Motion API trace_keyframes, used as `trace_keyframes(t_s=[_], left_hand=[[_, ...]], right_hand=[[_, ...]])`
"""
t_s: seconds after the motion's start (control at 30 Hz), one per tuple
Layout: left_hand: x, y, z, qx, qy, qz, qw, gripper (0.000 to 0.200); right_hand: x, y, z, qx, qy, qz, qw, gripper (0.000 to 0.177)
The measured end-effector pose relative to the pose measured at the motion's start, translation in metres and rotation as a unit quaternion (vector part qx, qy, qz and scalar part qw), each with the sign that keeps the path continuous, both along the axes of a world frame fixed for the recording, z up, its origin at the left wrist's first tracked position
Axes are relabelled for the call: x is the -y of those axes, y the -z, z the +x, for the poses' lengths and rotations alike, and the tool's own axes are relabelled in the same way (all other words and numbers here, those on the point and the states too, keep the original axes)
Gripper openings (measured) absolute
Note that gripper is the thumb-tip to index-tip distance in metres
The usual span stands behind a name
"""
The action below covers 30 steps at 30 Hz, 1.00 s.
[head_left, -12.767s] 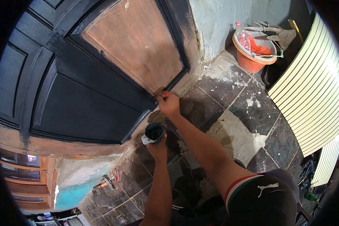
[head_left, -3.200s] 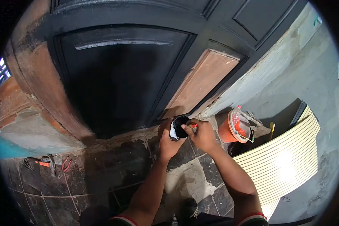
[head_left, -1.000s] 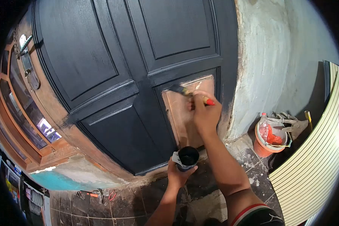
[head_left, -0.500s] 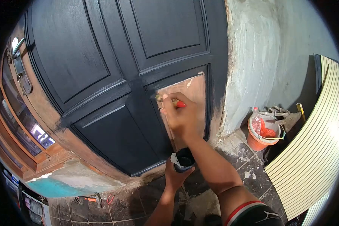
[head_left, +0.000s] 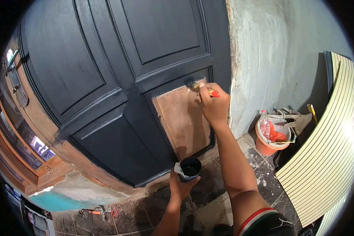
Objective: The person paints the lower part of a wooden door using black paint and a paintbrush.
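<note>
My right hand (head_left: 216,103) grips a paintbrush (head_left: 213,93) with a red-tipped handle. Its dark bristles meet the upper right part of a bare brown panel (head_left: 181,118), along that panel's top edge. Around the panel, the door (head_left: 133,98) is coated in black paint. Lower down, my left hand (head_left: 181,187) is wrapped round a small cup of black paint (head_left: 190,168), held upright with its mouth facing me. A whitish scrap (head_left: 179,169) sticks to the cup's left side.
An orange bucket (head_left: 264,146) with a plastic bottle and red plastic inside stands by the grey wall (head_left: 259,67). Ribbed cream panels (head_left: 322,157) lean at the right. Red-handled pliers (head_left: 115,210) and other tools lie on the tiled floor. A wood-framed window (head_left: 23,133) is at the left.
My right hand has moved the brush up and right, from the panel's upper left to its upper right edge. The left hand still holds the cup. The view has shifted slightly.
</note>
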State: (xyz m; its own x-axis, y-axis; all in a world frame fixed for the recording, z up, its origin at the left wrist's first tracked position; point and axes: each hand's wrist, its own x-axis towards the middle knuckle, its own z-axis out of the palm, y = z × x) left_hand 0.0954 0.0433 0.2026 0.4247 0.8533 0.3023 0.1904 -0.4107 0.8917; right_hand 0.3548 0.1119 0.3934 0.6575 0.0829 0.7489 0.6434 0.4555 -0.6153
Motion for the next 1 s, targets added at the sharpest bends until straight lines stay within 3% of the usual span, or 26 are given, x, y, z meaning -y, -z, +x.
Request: trace_keyframes(t_s=[0.07, 0.17, 0.2, 0.3, 0.33, 0.43, 0.5, 0.57, 0.67, 0.77, 0.83, 0.87, 0.93, 1.0], left_hand=[[0.001, -0.001, 0.003, 0.021, 0.011, 0.025, 0.999, 0.077], [0.002, -0.001, 0.006, 0.028, 0.004, 0.016, 0.999, 0.076], [0.003, -0.001, 0.007, 0.021, 0.004, 0.025, 0.999, 0.076], [0.002, 0.000, 0.006, 0.013, 0.008, 0.040, 0.999, 0.076], [0.000, 0.004, 0.007, 0.021, 0.011, 0.034, 0.999, 0.076], [0.001, 0.004, 0.010, 0.037, 0.021, 0.038, 0.998, 0.075], [0.002, 0.006, 0.011, 0.039, 0.027, 0.030, 0.998, 0.074], [0.002, 0.010, 0.012, 0.037, 0.032, 0.008, 0.999, 0.074], [-0.001, 0.009, 0.012, 0.055, 0.053, 0.020, 0.997, 0.077], [0.004, -0.006, 0.008, 0.032, 0.043, 0.028, 0.998, 0.075], [0.004, -0.005, 0.007, 0.024, 0.038, 0.033, 0.998, 0.073], [0.004, -0.004, 0.006, 0.019, 0.038, 0.037, 0.998, 0.073], [0.005, -0.001, 0.009, 0.029, 0.040, 0.035, 0.998, 0.070], [0.005, -0.001, 0.013, 0.051, 0.059, 0.032, 0.996, 0.068]], right_hand=[[0.005, -0.008, 0.001, -0.054, -0.037, 0.015, 0.998, 0.019], [0.020, -0.021, 0.017, -0.058, 0.057, -0.028, 0.996, 0.019], [0.020, -0.023, 0.018, -0.076, -0.015, -0.017, 0.997, 0.021], [0.027, -0.031, 0.023, -0.087, -0.028, -0.035, 0.995, 0.023], [0.030, -0.036, 0.025, -0.138, -0.047, -0.025, 0.989, 0.025], [0.019, -0.033, 0.028, -0.074, -0.009, -0.020, 0.997, 0.026], [0.007, -0.022, 0.023, 0.010, -0.074, -0.045, 0.996, 0.024], [0.023, -0.037, 0.000, -0.053, -0.220, -0.069, 0.972, 0.024], [0.017, -0.031, 0.010, -0.056, -0.062, -0.004, 0.997, 0.024], [0.018, -0.029, 0.015, -0.037, 0.140, 0.004, 0.989, 0.025], [0.016, -0.028, -0.007, -0.017, 0.118, -0.083, 0.989, 0.029], [0.005, -0.021, -0.013, 0.269, 0.317, -0.092, 0.905, 0.026], [-0.004, -0.020, -0.058, 0.139, 0.061, -0.074, 0.986, 0.025], [0.012, -0.035, -0.101, 0.095, -0.111, -0.083, 0.986, 0.027]])
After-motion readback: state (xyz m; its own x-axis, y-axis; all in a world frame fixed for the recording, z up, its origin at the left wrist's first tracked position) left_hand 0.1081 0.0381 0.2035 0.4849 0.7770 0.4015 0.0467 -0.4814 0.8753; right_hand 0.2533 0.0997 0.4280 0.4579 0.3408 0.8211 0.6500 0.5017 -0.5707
